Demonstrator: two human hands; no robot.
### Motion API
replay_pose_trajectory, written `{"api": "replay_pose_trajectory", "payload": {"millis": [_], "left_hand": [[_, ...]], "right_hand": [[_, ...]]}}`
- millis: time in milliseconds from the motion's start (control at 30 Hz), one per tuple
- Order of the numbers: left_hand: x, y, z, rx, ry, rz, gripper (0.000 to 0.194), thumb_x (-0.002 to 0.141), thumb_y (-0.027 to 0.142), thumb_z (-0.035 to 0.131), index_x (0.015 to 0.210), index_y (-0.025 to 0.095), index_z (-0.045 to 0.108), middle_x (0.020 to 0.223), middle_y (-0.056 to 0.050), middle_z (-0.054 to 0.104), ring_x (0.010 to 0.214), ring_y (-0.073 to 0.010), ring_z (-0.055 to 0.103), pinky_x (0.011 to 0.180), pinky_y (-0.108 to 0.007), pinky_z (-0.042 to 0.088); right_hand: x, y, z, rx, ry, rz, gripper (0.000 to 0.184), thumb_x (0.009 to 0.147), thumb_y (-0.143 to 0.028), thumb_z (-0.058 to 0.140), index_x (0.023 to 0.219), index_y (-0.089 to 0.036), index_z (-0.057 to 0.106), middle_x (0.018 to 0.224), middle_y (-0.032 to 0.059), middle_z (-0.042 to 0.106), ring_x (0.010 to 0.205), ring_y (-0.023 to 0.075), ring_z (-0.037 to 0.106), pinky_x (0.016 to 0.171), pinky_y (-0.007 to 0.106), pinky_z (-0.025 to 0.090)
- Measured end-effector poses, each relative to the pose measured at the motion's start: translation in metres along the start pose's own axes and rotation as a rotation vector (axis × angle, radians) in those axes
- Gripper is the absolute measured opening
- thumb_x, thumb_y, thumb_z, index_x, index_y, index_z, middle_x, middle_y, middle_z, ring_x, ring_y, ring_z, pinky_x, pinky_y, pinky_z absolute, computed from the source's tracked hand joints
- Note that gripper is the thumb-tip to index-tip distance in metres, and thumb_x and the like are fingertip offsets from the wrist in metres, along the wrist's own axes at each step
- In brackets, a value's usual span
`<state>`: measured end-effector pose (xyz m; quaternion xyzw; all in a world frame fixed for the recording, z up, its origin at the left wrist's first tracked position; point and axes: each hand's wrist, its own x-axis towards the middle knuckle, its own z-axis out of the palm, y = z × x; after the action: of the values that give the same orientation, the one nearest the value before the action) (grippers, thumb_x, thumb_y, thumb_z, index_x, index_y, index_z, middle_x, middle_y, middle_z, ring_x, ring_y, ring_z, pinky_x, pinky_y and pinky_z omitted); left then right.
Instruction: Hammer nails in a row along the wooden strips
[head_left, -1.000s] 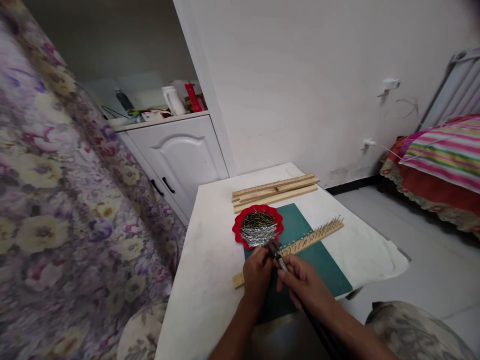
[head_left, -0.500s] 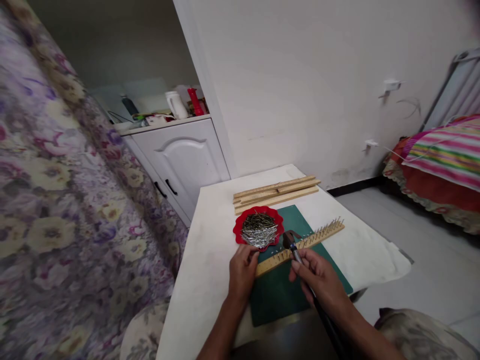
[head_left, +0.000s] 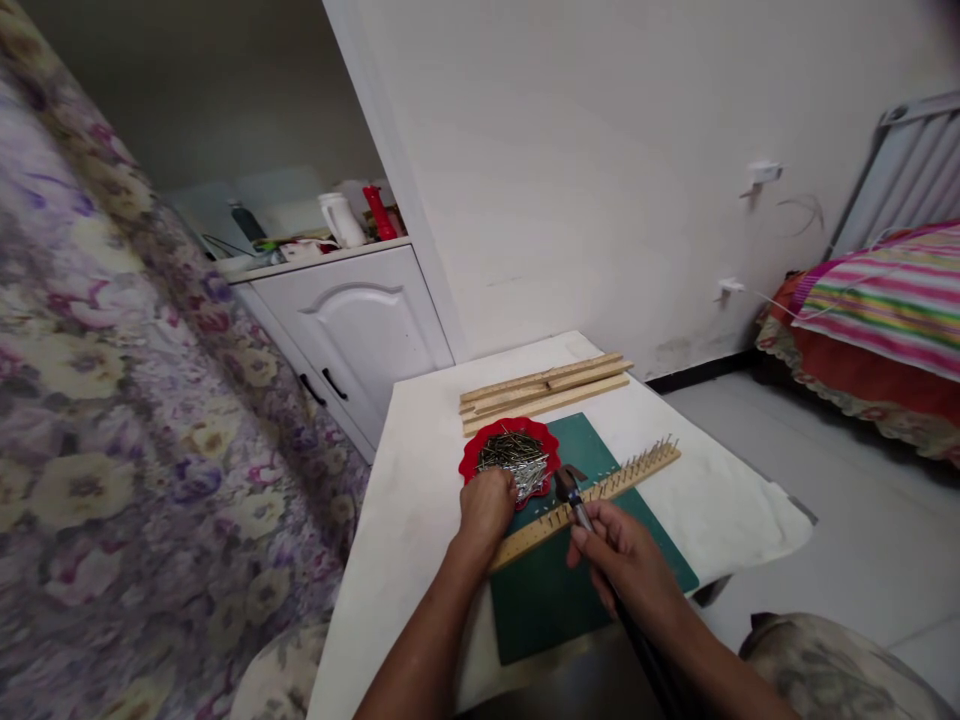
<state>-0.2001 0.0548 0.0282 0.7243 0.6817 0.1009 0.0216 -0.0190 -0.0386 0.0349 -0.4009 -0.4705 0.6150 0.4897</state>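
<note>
My left hand (head_left: 489, 505) is at the near edge of a red scalloped dish (head_left: 466, 463). Its fingers are curled in, and the tips are hidden against the pile of nails (head_left: 517, 450), some dark and some silvery. In my right hand (head_left: 619, 550) is a hammer (head_left: 576, 500), gripped by its shaft with the head up over the wooden strip. That wooden strip (head_left: 517, 545) lies slantwise on a green mat (head_left: 551, 595). Many nails stand upright in its far right part, and small holes or nail heads dot its left end.
Several bare wooden strips (head_left: 544, 395) lie behind the dish on the white table (head_left: 401, 500). A floral curtain (head_left: 90, 430) hangs at the left, by a white cabinet (head_left: 367, 335). On the right is a bed (head_left: 877, 310) with a striped cover.
My left hand has left the strip's left end and moved up to the nails in the dish. The right hand still holds the hammer over the strip. The view has shifted slightly.
</note>
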Motion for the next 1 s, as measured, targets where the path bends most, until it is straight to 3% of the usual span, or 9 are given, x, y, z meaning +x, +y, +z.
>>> {"api": "replay_pose_trajectory", "payload": {"millis": [200,367,533,633,733,900,1000], "left_hand": [[-0.012,0.002,-0.005,0.000,0.062,0.047,0.016,0.080,0.020,0.047,0.073,0.020,0.061,0.083,-0.005,0.065,0.075,-0.0182,0.059,0.058,-0.024,0.034],[-0.044,0.006,-0.012,-0.164,0.175,0.183,0.015,0.087,0.023,0.041,0.083,0.021,0.056,0.083,-0.002,0.061,0.075,-0.0150,0.057,0.064,-0.023,0.038],[-0.081,0.018,-0.014,-0.324,0.116,0.411,0.017,0.089,0.021,0.038,0.085,0.021,0.054,0.079,-0.001,0.058,0.070,-0.0128,0.056,0.062,-0.021,0.041],[-0.091,0.022,-0.013,-0.416,0.124,0.441,0.016,0.087,0.018,0.040,0.083,0.020,0.056,0.078,-0.001,0.056,0.069,-0.0124,0.054,0.062,-0.021,0.041],[-0.094,0.025,-0.011,-0.668,0.148,0.324,0.012,0.084,0.021,0.048,0.079,0.019,0.059,0.076,-0.001,0.057,0.068,-0.0124,0.055,0.062,-0.022,0.041],[-0.099,0.037,0.002,-1.312,0.062,-0.078,0.012,0.075,0.027,0.063,0.079,0.016,0.061,0.062,0.001,0.062,0.058,-0.0107,0.056,0.059,-0.021,0.043],[-0.102,0.045,0.012,-1.578,0.069,-0.198,0.016,0.069,0.026,0.068,0.078,0.013,0.063,0.064,-0.002,0.066,0.061,-0.0115,0.058,0.062,-0.022,0.045]], "right_hand": [[0.001,0.001,0.000,0.006,0.000,-0.008,0.021,0.083,-0.040,0.054,0.084,-0.020,0.049,0.063,-0.0056,0.063,0.024,0.0022,0.036,0.024,0.014,0.024],[0.009,0.006,0.001,0.012,0.046,-0.026,0.021,0.080,-0.038,0.058,0.084,-0.019,0.049,0.061,-0.0067,0.060,0.023,0.0018,0.035,0.024,0.014,0.024],[0.014,0.011,0.003,-0.008,0.102,-0.085,0.019,0.077,-0.033,0.060,0.076,-0.019,0.048,0.055,-0.0087,0.055,0.027,0.0022,0.037,0.027,0.014,0.026],[0.014,0.015,0.003,0.015,0.084,-0.073,0.018,0.077,-0.032,0.061,0.079,-0.019,0.048,0.056,-0.0083,0.057,0.026,0.0021,0.036,0.027,0.014,0.027],[0.012,0.017,0.002,0.046,0.057,-0.057,0.020,0.076,-0.032,0.062,0.082,-0.019,0.049,0.056,-0.0080,0.058,0.024,0.0019,0.035,0.026,0.014,0.026],[0.010,0.014,0.001,0.114,0.048,-0.036,0.024,0.073,-0.035,0.064,0.084,-0.019,0.049,0.058,-0.0064,0.061,0.024,0.0015,0.035,0.025,0.013,0.026],[0.009,0.013,0.003,0.168,0.043,-0.035,0.028,0.071,-0.036,0.067,0.082,-0.019,0.050,0.056,-0.0059,0.062,0.024,0.0019,0.035,0.024,0.013,0.025]]}}
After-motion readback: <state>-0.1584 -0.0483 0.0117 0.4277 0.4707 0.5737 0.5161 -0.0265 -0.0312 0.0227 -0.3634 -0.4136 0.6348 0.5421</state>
